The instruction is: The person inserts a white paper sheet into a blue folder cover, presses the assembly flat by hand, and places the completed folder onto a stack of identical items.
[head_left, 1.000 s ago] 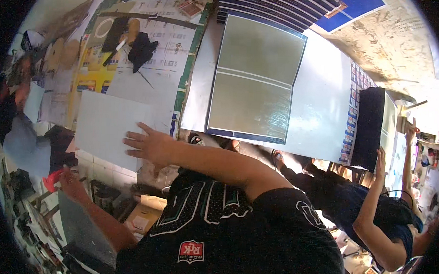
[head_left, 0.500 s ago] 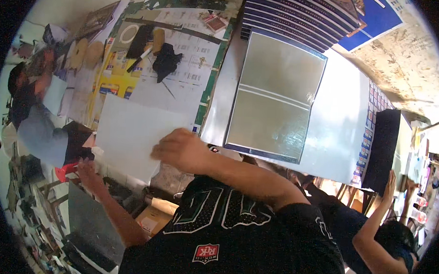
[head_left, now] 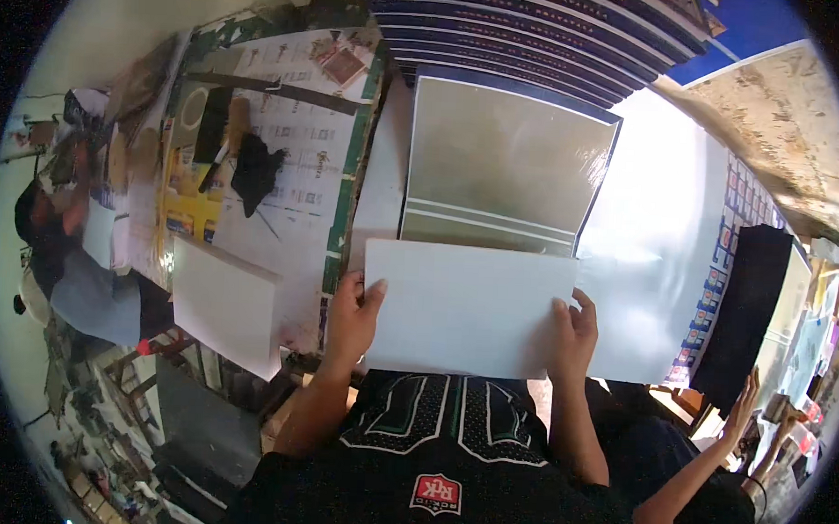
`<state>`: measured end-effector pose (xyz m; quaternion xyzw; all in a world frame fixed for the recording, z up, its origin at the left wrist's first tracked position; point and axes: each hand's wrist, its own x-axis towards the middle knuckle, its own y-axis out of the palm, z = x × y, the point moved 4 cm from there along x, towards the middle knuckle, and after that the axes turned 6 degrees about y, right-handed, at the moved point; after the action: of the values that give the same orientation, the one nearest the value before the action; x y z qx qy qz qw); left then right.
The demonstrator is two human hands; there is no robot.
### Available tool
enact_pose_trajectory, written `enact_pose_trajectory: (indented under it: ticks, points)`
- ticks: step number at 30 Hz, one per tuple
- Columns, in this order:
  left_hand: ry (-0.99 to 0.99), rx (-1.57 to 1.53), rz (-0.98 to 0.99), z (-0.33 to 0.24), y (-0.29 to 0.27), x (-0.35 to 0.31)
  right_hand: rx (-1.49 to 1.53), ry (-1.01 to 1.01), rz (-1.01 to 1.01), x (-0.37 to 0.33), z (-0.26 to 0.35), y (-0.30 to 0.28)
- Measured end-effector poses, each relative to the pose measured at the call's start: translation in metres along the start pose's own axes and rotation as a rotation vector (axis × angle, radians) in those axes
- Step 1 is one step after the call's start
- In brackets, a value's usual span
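Note:
A plain white board spans the space in front of my chest, covering the near half of the cover case below it. My left hand grips its left edge, thumb on top. At the right edge my right hand pinches it the same way, fingers curled underneath. The cover case lies on the table, glossy grey-beige with a dark blue border and two pale stripes across its middle. Its near part is hidden. To the left, more white board rests at the near edge of the other worktop.
Dark blue covers are stacked behind the case. The left worktop holds a black cloth and a tape roll. A black stack stands at the right, beside another person's hand. Someone else sits at far left.
My hands have come from the white boards at the left to in front of me, now holding one white board over the cover case. My view has shifted too.

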<state>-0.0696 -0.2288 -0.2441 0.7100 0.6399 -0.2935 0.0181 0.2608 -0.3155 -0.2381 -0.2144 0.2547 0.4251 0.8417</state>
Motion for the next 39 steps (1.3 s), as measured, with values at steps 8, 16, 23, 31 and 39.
enact_pose_trajectory:
  ticks: [8,16,23,31,39]
  points:
    - [0.094,0.358,-0.056,-0.009,0.024,0.024,-0.022,0.061,-0.062,0.043,-0.027,-0.031]
    - [-0.023,0.313,-0.164,-0.006,0.026,0.035,-0.003,0.21,-0.073,0.056,-0.026,-0.032]
    - [-0.034,0.308,-0.17,-0.01,0.026,0.042,-0.157,0.189,-0.063,0.059,-0.012,-0.022]
    - [0.075,0.33,-0.174,-0.024,0.032,0.045,-0.19,0.153,-0.059,0.063,-0.018,-0.025]
    - [0.075,0.452,-0.213,0.004,0.032,0.042,-0.336,0.057,-0.014,0.061,-0.006,-0.023]
